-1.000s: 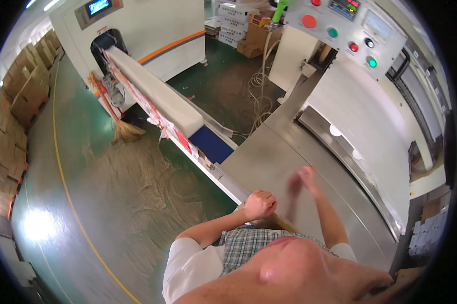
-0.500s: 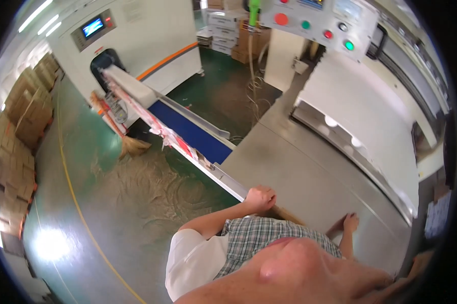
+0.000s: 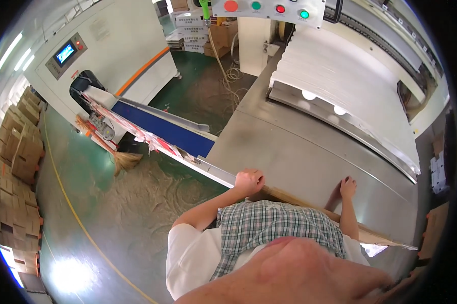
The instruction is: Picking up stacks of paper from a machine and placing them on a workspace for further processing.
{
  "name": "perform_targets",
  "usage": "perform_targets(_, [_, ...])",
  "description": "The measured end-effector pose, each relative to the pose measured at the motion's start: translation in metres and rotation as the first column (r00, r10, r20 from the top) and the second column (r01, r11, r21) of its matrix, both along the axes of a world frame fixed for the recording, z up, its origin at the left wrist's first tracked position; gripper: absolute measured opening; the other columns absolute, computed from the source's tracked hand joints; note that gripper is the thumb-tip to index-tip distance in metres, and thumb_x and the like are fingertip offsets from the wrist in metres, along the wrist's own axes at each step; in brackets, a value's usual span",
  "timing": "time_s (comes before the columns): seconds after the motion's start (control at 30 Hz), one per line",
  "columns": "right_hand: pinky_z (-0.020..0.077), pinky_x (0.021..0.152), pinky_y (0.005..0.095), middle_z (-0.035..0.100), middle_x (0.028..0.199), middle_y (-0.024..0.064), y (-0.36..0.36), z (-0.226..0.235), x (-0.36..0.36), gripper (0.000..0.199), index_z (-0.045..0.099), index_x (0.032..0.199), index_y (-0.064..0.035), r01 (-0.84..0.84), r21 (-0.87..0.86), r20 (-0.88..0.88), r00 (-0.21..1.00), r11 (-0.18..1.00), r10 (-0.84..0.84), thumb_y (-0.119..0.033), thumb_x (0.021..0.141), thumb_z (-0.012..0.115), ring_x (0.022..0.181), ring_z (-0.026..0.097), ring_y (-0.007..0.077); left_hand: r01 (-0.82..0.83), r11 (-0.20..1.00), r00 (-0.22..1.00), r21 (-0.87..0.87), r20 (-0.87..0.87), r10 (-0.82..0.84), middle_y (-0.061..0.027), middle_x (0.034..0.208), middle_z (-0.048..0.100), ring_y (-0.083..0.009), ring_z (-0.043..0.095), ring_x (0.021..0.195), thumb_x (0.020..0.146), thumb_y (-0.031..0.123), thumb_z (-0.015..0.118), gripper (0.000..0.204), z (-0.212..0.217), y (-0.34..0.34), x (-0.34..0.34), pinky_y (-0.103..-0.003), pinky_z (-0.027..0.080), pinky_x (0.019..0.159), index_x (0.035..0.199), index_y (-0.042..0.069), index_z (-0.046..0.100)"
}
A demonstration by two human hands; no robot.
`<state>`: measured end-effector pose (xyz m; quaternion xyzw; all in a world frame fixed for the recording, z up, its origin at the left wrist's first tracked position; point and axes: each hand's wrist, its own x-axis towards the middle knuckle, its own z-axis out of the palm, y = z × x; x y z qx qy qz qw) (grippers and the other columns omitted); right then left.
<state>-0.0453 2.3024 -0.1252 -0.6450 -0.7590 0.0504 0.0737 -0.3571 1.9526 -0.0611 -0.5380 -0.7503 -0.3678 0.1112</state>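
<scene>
My left hand (image 3: 250, 182) rests curled into a loose fist at the near left corner of the bare metal table (image 3: 289, 157), beside the end of the conveyor rail. Nothing shows in it. Farther right, my right hand (image 3: 347, 187) touches the same tabletop with bent fingers slightly apart, holding nothing visible. Beyond both hands, a wide white stack of thin, paper-like sheets (image 3: 340, 76) lies in the machine on the right, out of reach of my fingers. A brown strip (image 3: 294, 198) runs along the table's near edge, against my checked apron.
At left, a conveyor with a blue belt (image 3: 162, 129) leads to a white machine (image 3: 122, 45); a white bundle (image 3: 97, 95) sits at its opening. A broom (image 3: 124, 161) leans near it. A button panel (image 3: 269, 11) hangs ahead. Stacked cartons (image 3: 23, 157) line the far left.
The white bundle has moved along the conveyor farther into the machine's opening. My view has shifted to the right. Both hands remain at the table.
</scene>
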Motion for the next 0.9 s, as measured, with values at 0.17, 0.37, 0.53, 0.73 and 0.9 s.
perform_targets(0.17, [0.038, 0.092, 0.0433, 0.048, 0.118, 0.0201, 0.015, -0.01, 0.003, 0.041, 0.051, 0.116, -0.0101, -0.099, 0.068, -0.024, 0.995, 0.993, 0.101, -0.031, 0.081, 0.055, 0.11, 0.045, 0.0359, -0.056, 0.998, 0.998, -0.039, -0.008, 0.055, -0.0061, 0.06, 0.055, -0.0264, 0.055, 0.053, 0.071, 0.02, 0.057, 0.016, -0.003, -0.004, 0.002, -0.038, 0.047, 0.049, 0.06, 0.009, 0.054])
perform_targets(0.37, [0.0406, 0.086, 0.0424, 0.052, 0.109, 0.0192, -0.001, 0.014, 0.005, 0.034, 0.052, 0.109, -0.0061, -0.204, 0.081, 0.017, 0.979, 0.976, 0.203, -0.026, 0.082, 0.054, 0.101, 0.049, 0.0353, -0.059, 0.998, 0.998, -0.034, -0.012, 0.059, -0.0053, 0.058, 0.053, -0.0261, 0.054, 0.052, 0.07, 0.019, 0.057, 0.013, -0.009, 0.0, -0.001, -0.038, 0.045, 0.046, 0.062, 0.01, 0.053])
perform_targets(0.53, [0.0414, 0.085, 0.0418, 0.053, 0.11, 0.0182, 0.002, 0.028, -0.013, 0.037, 0.052, 0.111, -0.0052, -0.314, -0.011, 0.174, 0.934, 0.949, 0.311, -0.029, 0.083, 0.052, 0.099, 0.051, 0.0354, -0.05, 0.996, 0.999, -0.071, 0.001, 0.05, -0.0063, 0.064, 0.057, -0.0267, 0.056, 0.06, 0.072, 0.024, 0.052, 0.019, -0.011, -0.006, 0.003, -0.039, 0.048, 0.055, 0.061, 0.008, 0.055])
perform_targets(0.73, [0.0415, 0.085, 0.0423, 0.053, 0.11, 0.0182, 0.042, 0.064, -0.163, 0.037, 0.052, 0.111, -0.0055, -0.551, 0.045, 0.263, 0.811, 0.833, 0.523, -0.03, 0.083, 0.051, 0.099, 0.052, 0.0353, -0.06, 0.956, 0.998, -0.288, 0.013, 0.066, -0.0055, 0.063, 0.058, -0.0248, 0.057, 0.061, 0.07, 0.024, 0.054, 0.015, -0.019, 0.009, 0.003, -0.037, 0.047, 0.055, 0.064, 0.011, 0.058])
perform_targets(0.9, [0.0416, 0.085, 0.0429, 0.053, 0.11, 0.0182, 0.029, 0.072, -0.276, 0.038, 0.052, 0.111, -0.0057, -0.713, 0.062, 0.286, 0.683, 0.698, 0.672, -0.031, 0.083, 0.05, 0.099, 0.052, 0.0352, -0.07, 0.904, 0.993, -0.421, 0.059, 0.104, -0.0076, 0.073, 0.064, -0.0255, 0.061, 0.068, 0.072, 0.028, 0.05, 0.022, -0.014, 0.008, 0.003, -0.039, 0.049, 0.057, 0.072, 0.013, 0.066])
